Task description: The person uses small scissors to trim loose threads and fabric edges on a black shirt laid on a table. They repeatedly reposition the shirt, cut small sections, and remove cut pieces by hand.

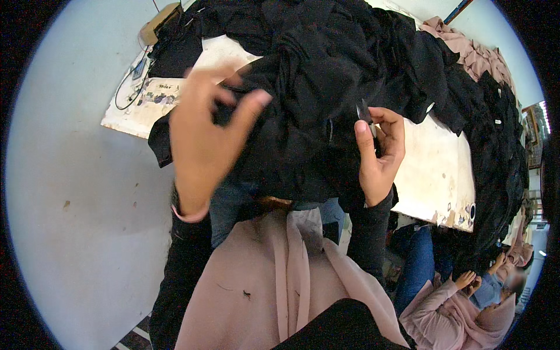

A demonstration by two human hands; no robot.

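Note:
Black fabric [315,76] lies heaped in front of me and hangs over the table's near edge toward my lap. My right hand [382,157] pinches small dark thread snips [363,109] between thumb and fingers, with the pointed blades facing up over the fabric. Above the fabric's left part, my left hand [204,134] is raised with thumb and fingers apart and nothing in it. Its fingertips are blurred by motion. Whether any finger touches the cloth is hard to see.
The worn white table [434,169] shows at right and left of the heap. A cable [119,96] loops at its left edge, near a tan box-like part [158,24]. Pink fabric [466,46] lies at the far right. Another person [449,309] sits at the lower right.

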